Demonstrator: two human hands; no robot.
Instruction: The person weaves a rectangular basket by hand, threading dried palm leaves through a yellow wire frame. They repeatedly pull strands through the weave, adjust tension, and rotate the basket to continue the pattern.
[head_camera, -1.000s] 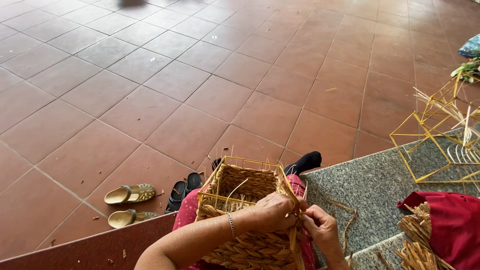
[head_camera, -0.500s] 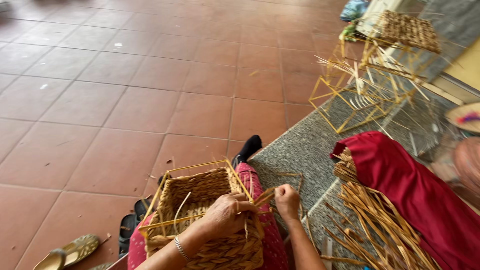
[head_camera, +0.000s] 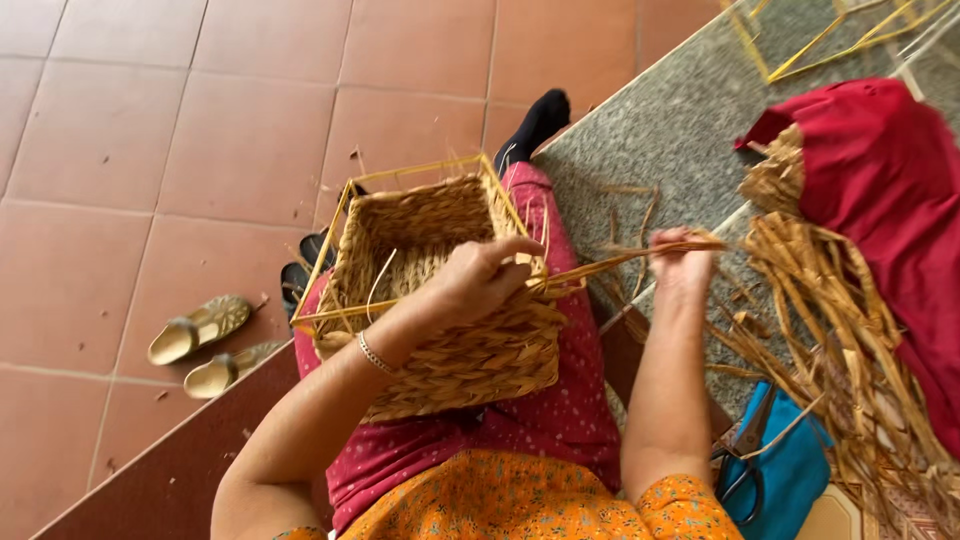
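Left hand pinches basket rim; right hand grips strand pulled right; best kept taut.

1. Woven basket: tan straw, herringbone-like plait, yellow frame rods.
2. Trousers at 6 o'clock of basket: magenta-pink, tiny white dots.
3. Top: orange, small floral print.
4. Floor tiles at 10 o'clock: terracotta red-brown, pale grout lines.
5. Stone step: grey speckled.
6. Cloth at 2 o'clock: plain deep red.
7. Loose straw bundle: golden tan.
8. Pouch at 4 o'clock: bright blue; scissors on it, black handles.
9. Sandals at 9 o'clock: gold-olive.
10. Sock: black.
11. Bracelet: silver.
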